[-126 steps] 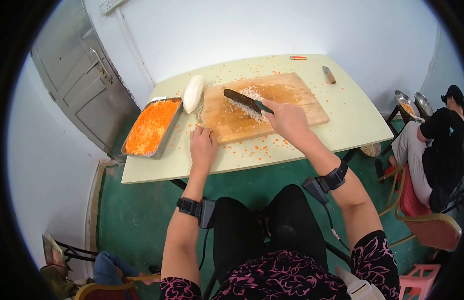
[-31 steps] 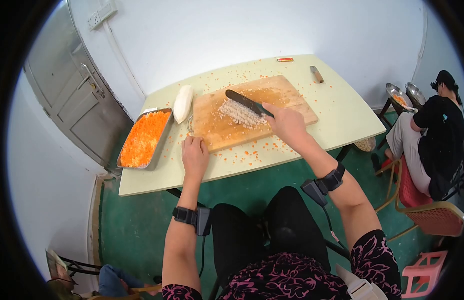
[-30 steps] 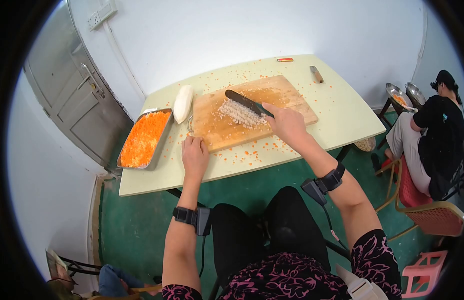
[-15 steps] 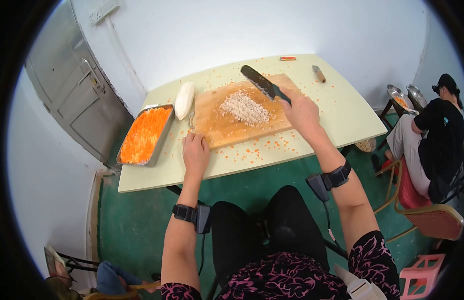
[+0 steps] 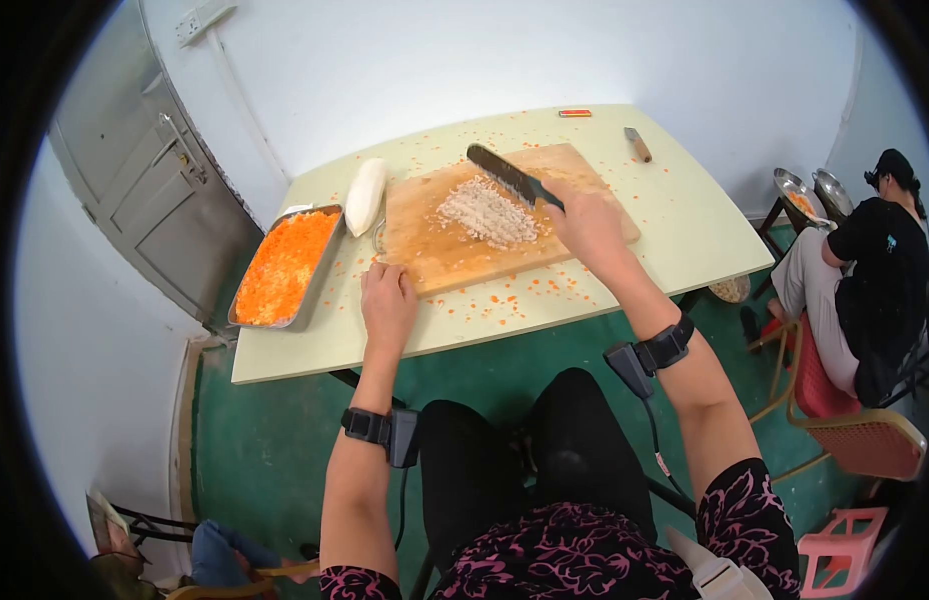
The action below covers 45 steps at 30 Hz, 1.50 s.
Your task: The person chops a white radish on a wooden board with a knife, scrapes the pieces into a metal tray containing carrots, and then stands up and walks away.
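A wooden cutting board (image 5: 465, 262) lies on the table with a mound of finely chopped pale food (image 5: 488, 212) in its middle. My right hand (image 5: 590, 228) is closed round the handle of a dark-bladed knife (image 5: 507, 174); the blade slants up to the left over the far side of the mound. At the board's near left corner, my left hand (image 5: 388, 296) grips the edge with bent fingers. A peeled white radish (image 5: 366, 197) rests left of the board. Beside it stands a metal tray (image 5: 320, 277) heaped with chopped orange food (image 5: 285, 268), perhaps carrot.
Orange bits dot the pale table (image 5: 685, 225). A small wooden-handled tool (image 5: 638, 145) and a red packet (image 5: 575, 113) lie toward the back. On the right, a person (image 5: 875, 270) sits near metal bowls (image 5: 793, 190). A pink stool (image 5: 843, 545) stands at lower right.
The knife and my right hand have shifted slightly left and a little lower, nearer the mound. My left hand stays at the board's corner.
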Tool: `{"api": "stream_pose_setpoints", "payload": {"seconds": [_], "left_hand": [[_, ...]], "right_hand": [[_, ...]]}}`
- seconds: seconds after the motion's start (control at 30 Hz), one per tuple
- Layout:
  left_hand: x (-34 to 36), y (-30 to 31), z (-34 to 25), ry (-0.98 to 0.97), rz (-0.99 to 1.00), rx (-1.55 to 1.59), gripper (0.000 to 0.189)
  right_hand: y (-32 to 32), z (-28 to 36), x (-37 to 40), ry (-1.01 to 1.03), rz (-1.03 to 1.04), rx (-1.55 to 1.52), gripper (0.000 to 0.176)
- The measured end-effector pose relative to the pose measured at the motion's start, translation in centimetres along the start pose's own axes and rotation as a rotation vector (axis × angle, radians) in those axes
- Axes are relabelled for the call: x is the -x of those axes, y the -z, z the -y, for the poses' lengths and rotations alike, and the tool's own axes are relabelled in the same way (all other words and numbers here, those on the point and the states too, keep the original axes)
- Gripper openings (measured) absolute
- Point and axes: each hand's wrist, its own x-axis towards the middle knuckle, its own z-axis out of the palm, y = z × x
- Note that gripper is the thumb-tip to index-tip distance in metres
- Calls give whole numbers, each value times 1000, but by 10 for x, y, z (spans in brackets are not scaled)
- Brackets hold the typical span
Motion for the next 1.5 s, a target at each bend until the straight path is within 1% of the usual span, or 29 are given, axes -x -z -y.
{"api": "stream_pose_setpoints", "payload": {"seconds": [0.07,0.17,0.27,0.37,0.47,0.57,0.67,0.77,0.87,0.93,1.03,1.07,1.2,1.23,1.3,1.5], "left_hand": [[0,1,0,3,2,2,12],[0,0,1,-2,-5,-3,12],[1,0,0,-18,-10,3,12],[-2,-1,3,-20,-21,6,12],[2,-3,3,-20,-29,6,11],[1,-1,1,-5,-13,3,11],[0,-1,1,10,-8,8,11],[1,-2,3,7,-16,16,11],[0,0,2,18,-6,19,11],[1,0,2,10,-13,31,11],[1,-1,4,-1,0,25,11],[0,-1,3,-1,1,31,11],[0,1,0,12,22,46,11],[0,1,0,20,25,45,12],[1,0,2,19,28,43,12],[1,2,0,42,43,49,13]], "right_hand": [[-6,-2,-1,19,34,16,34],[1,4,-2,-14,31,-23,34],[-11,2,2,87,-24,-24,34],[-3,7,-1,-5,99,27,35],[7,10,0,-4,30,-8,35],[-9,5,1,3,98,70,34],[-3,2,-3,-49,65,54,34],[-3,-21,-6,-75,-125,-2,37],[-6,-84,-8,-283,-94,-403,37],[27,-90,10,-557,36,-831,35],[41,-111,38,-707,-30,-1057,34],[44,-114,48,-704,-36,-1004,34],[45,-113,76,-728,8,-1071,36],[43,-107,79,-730,21,-1085,38],[39,-84,81,-696,12,-1001,41],[9,-36,55,-585,153,-988,49]]}}
